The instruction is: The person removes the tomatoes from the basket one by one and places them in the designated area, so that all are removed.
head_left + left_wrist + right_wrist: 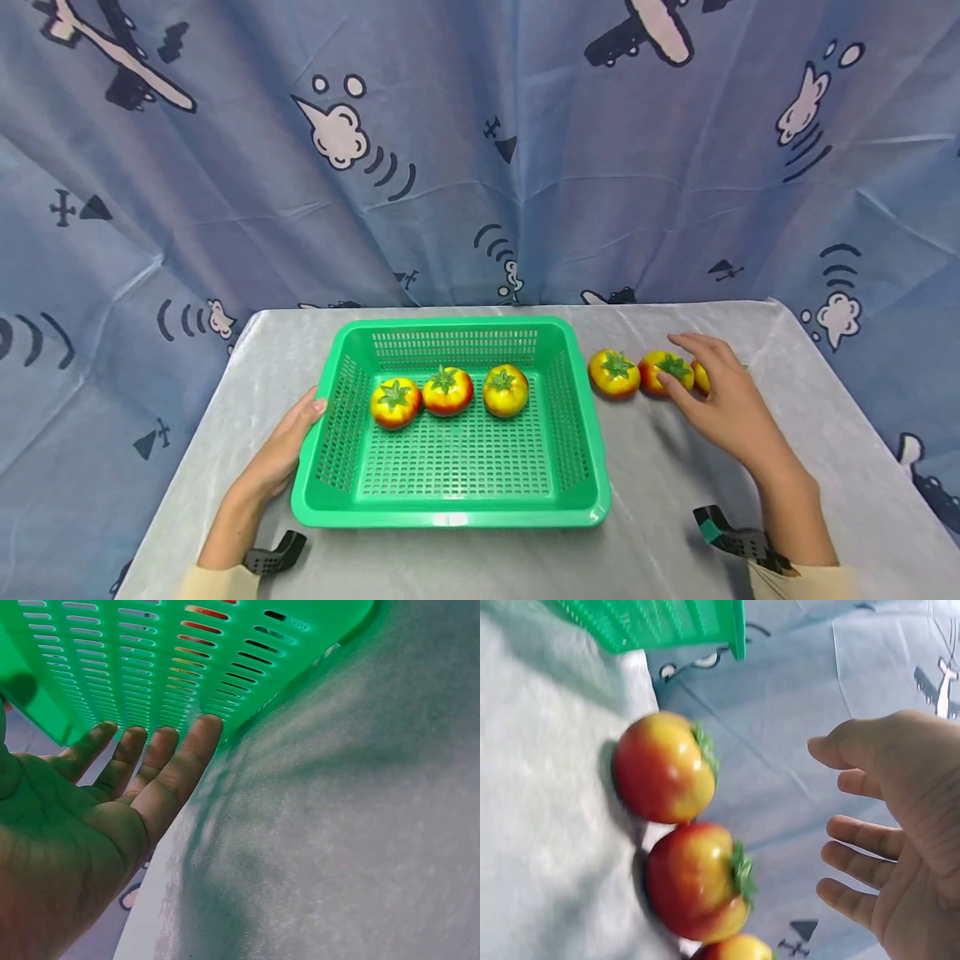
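Observation:
A green plastic basket (pixel 450 518) stands on the table with three red-and-yellow tomatoes inside: a left one (pixel 395 403), a middle one (pixel 447 391) and a right one (pixel 506 391). At the basket's left side, my left hand (pixel 288 446) holds the rim, thumb over the edge and fingers (pixel 176 776) against the slotted outer wall. To the right of the basket, three more tomatoes lie in a row: one (pixel 613 373), a second (pixel 665 372) and a third (pixel 701 377) partly hidden by my right hand (pixel 720 400). That hand hovers over the row, fingers apart, holding nothing.
A grey-white cloth (pixel 645 517) covers the table. Behind the table's back edge hangs a blue curtain (pixel 450 208) with airplane prints. Each wrist wears a black band, one on the left (pixel 276 554) and one on the right (pixel 742 542).

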Demonstrator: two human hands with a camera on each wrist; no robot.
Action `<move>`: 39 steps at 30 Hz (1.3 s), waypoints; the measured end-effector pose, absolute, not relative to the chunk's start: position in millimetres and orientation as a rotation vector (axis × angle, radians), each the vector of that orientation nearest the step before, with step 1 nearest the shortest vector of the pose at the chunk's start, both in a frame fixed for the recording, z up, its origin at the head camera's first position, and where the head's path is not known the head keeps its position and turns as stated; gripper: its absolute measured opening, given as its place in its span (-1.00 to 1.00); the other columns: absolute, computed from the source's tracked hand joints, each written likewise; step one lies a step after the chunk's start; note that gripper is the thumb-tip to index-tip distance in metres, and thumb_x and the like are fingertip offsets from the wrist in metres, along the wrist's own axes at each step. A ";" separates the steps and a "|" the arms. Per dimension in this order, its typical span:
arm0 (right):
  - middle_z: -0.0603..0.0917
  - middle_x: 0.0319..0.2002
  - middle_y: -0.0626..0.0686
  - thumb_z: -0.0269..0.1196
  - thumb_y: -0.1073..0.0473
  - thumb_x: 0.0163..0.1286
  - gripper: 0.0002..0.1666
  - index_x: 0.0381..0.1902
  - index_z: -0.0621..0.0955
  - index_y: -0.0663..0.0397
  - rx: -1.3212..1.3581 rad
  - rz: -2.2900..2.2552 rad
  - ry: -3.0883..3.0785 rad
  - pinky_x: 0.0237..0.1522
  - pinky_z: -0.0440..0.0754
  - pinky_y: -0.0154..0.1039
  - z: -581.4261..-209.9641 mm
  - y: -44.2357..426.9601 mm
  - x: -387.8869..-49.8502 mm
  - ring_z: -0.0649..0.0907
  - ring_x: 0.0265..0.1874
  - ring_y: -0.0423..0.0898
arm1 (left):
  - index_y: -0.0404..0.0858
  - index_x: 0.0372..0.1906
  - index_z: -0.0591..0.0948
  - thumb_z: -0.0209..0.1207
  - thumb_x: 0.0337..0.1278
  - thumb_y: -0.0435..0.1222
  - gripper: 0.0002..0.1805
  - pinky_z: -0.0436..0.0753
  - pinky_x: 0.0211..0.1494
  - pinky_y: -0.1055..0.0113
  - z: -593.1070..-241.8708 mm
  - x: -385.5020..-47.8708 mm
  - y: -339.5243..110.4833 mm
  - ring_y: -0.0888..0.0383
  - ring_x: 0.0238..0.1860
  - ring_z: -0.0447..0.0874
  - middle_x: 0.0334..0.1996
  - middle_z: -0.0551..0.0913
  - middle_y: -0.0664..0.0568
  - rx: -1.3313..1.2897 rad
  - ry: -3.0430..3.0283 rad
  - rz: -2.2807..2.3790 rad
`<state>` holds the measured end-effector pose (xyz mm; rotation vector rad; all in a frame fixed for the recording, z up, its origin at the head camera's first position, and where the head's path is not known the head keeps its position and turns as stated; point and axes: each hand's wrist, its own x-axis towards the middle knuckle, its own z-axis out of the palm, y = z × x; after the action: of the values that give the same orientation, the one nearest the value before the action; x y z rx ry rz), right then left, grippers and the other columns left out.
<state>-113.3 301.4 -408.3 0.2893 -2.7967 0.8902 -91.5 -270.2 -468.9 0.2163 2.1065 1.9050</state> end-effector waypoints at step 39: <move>0.48 0.45 0.20 0.35 0.10 0.53 -0.37 0.48 0.50 0.04 0.834 0.866 -2.844 0.28 0.66 0.34 -354.5 197.7 -139.7 0.56 0.38 0.24 | -0.48 0.68 -0.13 -0.33 0.78 -0.06 -0.26 0.88 0.04 0.15 -468.5 -91.0 -270.4 0.14 -0.02 0.84 0.24 0.48 -0.60 0.234 2.103 1.906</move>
<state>-139.7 197.7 -354.5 0.8339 -2.8442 0.8661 -91.0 -270.4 -468.5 0.2344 2.1031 1.9064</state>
